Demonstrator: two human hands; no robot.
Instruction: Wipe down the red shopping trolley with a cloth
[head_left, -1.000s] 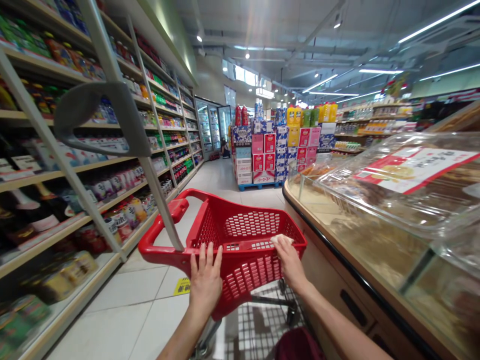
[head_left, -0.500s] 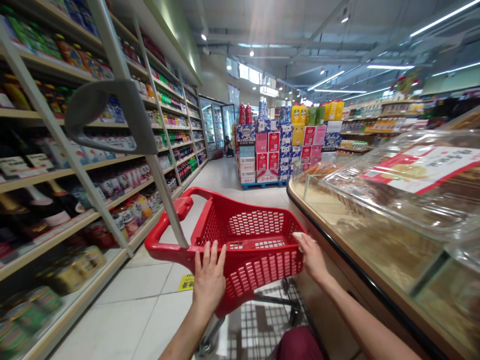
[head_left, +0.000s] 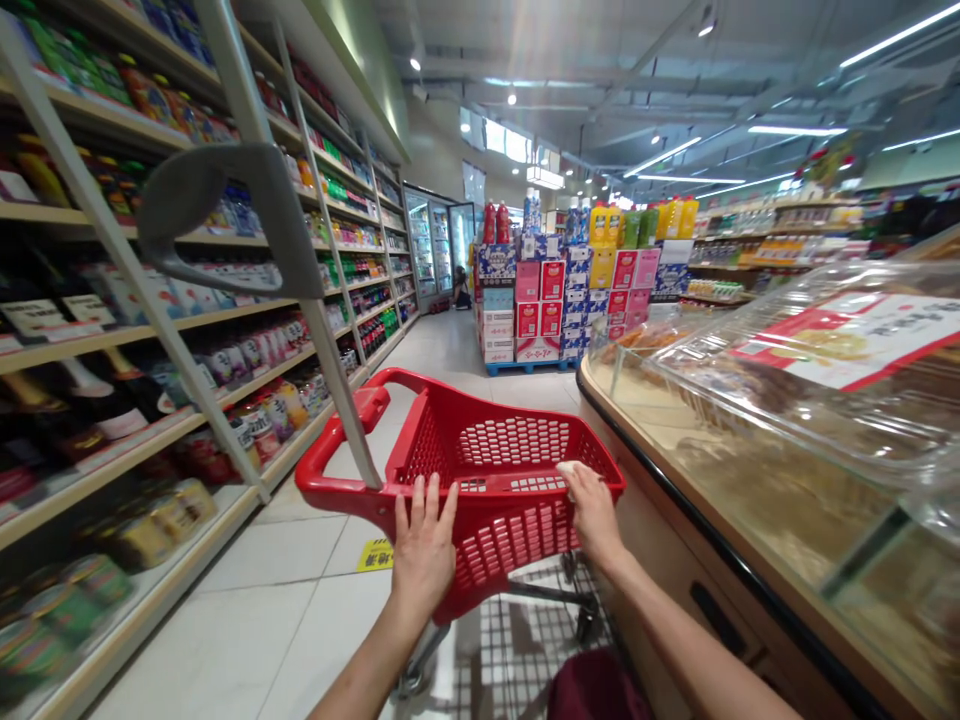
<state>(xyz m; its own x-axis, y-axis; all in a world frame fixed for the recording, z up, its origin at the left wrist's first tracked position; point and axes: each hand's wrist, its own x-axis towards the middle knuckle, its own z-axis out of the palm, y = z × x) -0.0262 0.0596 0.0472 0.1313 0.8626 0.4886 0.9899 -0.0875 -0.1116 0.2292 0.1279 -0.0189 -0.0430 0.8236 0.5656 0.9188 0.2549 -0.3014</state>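
Observation:
A red plastic shopping cart basket (head_left: 517,440) with slotted walls sits in front of me on a wheeled metal frame. My left hand (head_left: 425,540) lies flat against its near side, fingers spread over the red plastic just below the rim. At the near rim, towards the right end, my right hand (head_left: 592,500) is closed on a small white cloth (head_left: 568,467), mostly hidden under the fingers. From the cart's left side rises a metal pole (head_left: 341,400) carrying a grey plastic handle (head_left: 289,220).
Shelves of drinks (head_left: 202,310) line the left. A glass-edged display counter (head_left: 720,560) with clear food packs (head_left: 825,350) stands close on the right. Ahead are stacked drink cartons (head_left: 540,310) on a blue pallet. A yellow floor sticker (head_left: 375,555) lies left of the cart.
My right hand with the white cloth has slid left along the near rim, away from the right corner. My left hand stays on the basket side. The view has shifted slightly.

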